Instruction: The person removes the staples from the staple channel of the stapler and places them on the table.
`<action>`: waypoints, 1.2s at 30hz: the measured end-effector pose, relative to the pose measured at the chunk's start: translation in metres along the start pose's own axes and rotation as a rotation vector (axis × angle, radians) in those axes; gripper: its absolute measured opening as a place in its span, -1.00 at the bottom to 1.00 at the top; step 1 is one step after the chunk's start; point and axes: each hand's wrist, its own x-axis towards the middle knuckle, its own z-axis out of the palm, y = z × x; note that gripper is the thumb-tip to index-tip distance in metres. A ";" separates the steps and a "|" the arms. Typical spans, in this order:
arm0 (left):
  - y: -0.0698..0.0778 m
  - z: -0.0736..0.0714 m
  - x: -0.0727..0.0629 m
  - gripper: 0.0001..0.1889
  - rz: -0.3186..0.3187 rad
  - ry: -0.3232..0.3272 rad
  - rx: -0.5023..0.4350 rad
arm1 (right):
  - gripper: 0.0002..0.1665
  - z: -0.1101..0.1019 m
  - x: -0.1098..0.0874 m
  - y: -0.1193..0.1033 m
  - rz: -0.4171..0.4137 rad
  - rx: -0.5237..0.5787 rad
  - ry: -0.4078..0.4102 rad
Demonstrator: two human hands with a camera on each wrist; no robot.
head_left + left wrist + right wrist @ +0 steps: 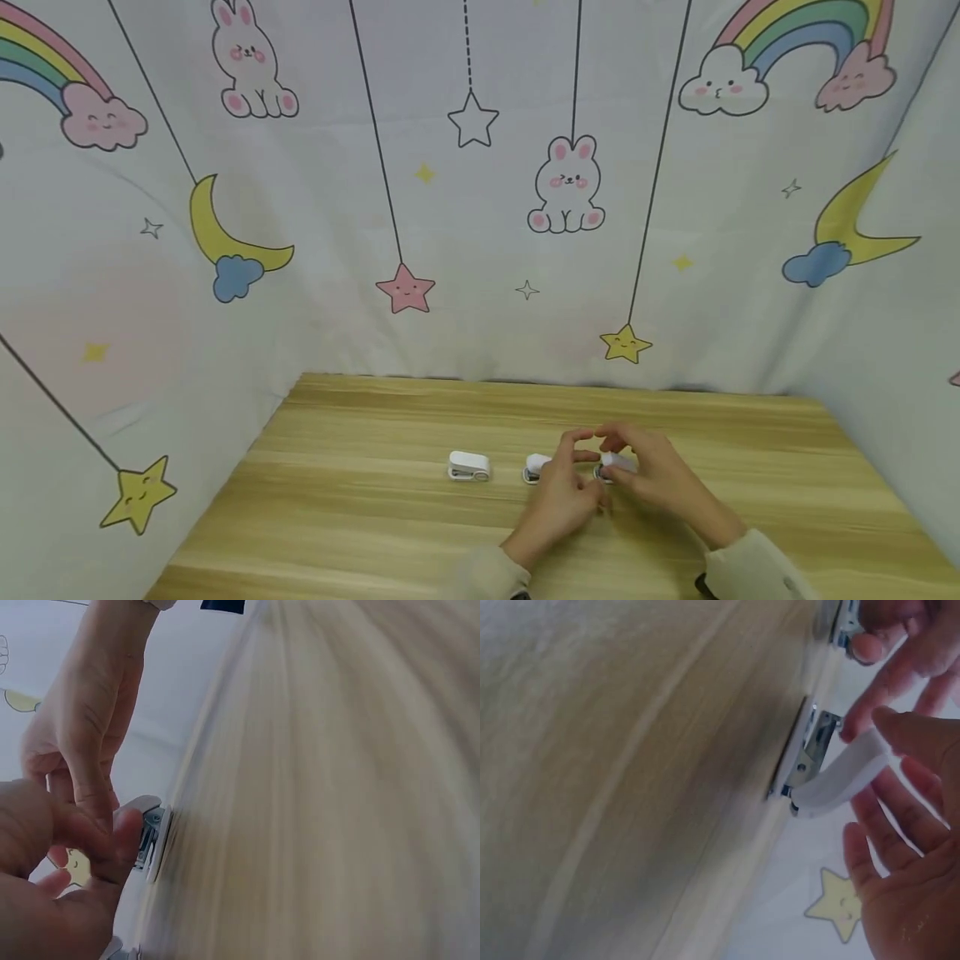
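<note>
Stapler covers (pixel 844 780): smooth white plastic, judging from here. Stapler inner channel (pixel 820 746): bare metal, slightly shiny. Tabletop (pixel 337 500): smooth, wood-grain finish. Backdrop (pixel 480 333): matt cloth, lightly creased. Sleeves (pixel 753 571): matt cloth.

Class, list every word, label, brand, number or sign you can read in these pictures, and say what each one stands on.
None can be read.
Left stapler: no legible lettering; any small marking is too small to make out.
Middle stapler: partly hidden by the left hand; nothing legible.
Right stapler: nothing legible.
Backdrop: drawings, but no readable words or numbers.
</note>
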 end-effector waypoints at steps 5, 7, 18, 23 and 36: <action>-0.001 0.011 0.007 -0.26 -0.010 0.036 -0.047 | -0.38 0.003 0.001 0.003 -0.035 -0.025 0.021; -0.003 0.014 0.009 -0.27 -0.009 0.051 -0.055 | -0.37 0.004 0.002 0.005 -0.051 -0.029 0.027; -0.013 0.024 0.009 -0.35 -0.035 0.115 -0.025 | -0.35 0.003 0.000 0.001 -0.027 -0.032 0.006; -0.014 0.025 0.012 -0.35 -0.018 0.133 -0.056 | -0.41 -0.002 0.000 0.000 -0.012 -0.059 0.024; -0.012 0.028 0.017 -0.45 -0.058 0.145 -0.111 | -0.53 -0.028 -0.016 0.010 0.172 -0.039 0.058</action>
